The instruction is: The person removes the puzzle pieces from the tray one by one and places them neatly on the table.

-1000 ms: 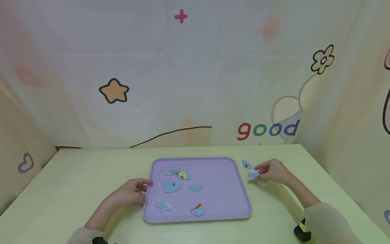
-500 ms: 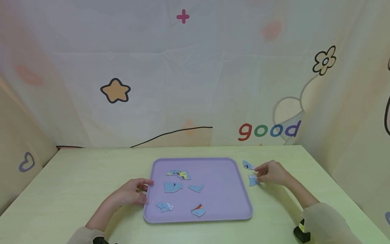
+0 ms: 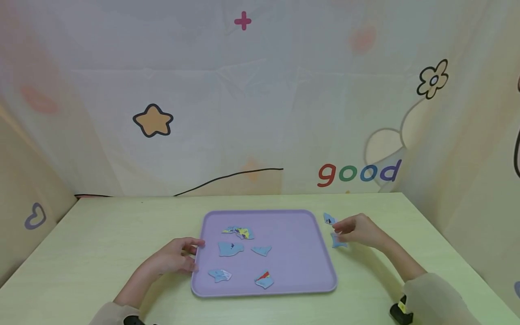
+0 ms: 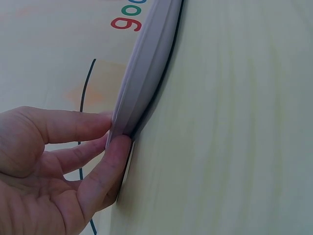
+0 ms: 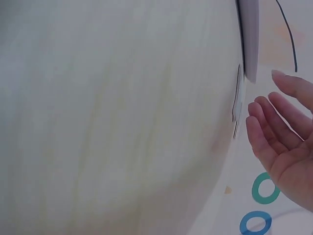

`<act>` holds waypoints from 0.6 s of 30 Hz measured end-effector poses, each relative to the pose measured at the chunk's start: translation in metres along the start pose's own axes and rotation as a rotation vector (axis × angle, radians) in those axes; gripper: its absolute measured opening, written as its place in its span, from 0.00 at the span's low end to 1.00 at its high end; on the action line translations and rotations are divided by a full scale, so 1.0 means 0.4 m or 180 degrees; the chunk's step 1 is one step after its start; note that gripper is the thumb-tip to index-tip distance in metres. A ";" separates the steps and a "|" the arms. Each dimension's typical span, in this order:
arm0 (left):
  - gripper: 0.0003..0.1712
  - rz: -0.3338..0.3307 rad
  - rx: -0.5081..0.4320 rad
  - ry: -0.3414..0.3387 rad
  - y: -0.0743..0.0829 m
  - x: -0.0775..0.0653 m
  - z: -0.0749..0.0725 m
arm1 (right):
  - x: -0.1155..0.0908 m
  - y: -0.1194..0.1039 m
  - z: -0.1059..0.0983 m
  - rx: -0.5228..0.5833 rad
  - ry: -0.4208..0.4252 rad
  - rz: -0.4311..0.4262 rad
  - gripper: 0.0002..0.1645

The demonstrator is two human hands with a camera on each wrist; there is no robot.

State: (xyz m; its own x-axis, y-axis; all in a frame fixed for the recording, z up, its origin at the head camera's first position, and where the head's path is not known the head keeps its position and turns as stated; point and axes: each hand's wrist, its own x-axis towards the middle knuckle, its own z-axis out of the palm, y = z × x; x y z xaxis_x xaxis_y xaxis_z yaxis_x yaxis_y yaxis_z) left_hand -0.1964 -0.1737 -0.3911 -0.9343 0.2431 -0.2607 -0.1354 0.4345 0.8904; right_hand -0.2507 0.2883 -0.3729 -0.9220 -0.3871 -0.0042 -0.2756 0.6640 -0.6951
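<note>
Head view. Patterned cloth (image 3: 203, 90) rises beyond both hands' fingers. Pale table (image 3: 122, 225) beneath. Purple tray (image 3: 292, 271) lies between the hands. On it, to the right of the left fingers: yellow-marked piece (image 3: 242, 233), dark-spotted blue piece (image 3: 230, 249), small blue piece (image 3: 262, 250), white-edged piece (image 3: 220, 275) and red-striped piece (image 3: 264, 280). Off the tray, by the right fingertips: upper loose piece (image 3: 329, 219) and lower loose piece (image 3: 339, 244), both partly covered by the fingers. Left hand (image 3: 174, 256): forefinger and thumb parted, tips on the tray's near-side rim. Right hand (image 3: 360, 231): over the loose pieces; contact cannot be told.

Left wrist view. Tray edge runs away from the fingertips. Forefinger and thumb tips touch the rim; other fingers partly hidden.

Right wrist view. Tray edge and a loose piece, seen edge-on, lie just past the fingertips. Fingers loosely bent, thumb well clear of them, nothing pinched.
</note>
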 end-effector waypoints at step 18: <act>0.33 -0.0013 0.0006 0.0008 0.003 -0.002 0.001 | 0.011 -0.099 0.073 0.0567 -0.0404 -0.0452 0.20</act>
State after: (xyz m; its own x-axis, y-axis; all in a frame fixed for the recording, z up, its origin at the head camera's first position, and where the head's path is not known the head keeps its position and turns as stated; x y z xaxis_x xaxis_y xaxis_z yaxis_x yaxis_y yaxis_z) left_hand -0.1955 -0.1731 -0.3900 -0.9346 0.2391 -0.2633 -0.1385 0.4372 0.8886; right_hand -0.2360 0.2416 -0.3665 -0.8330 -0.5529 0.0201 -0.3372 0.4786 -0.8107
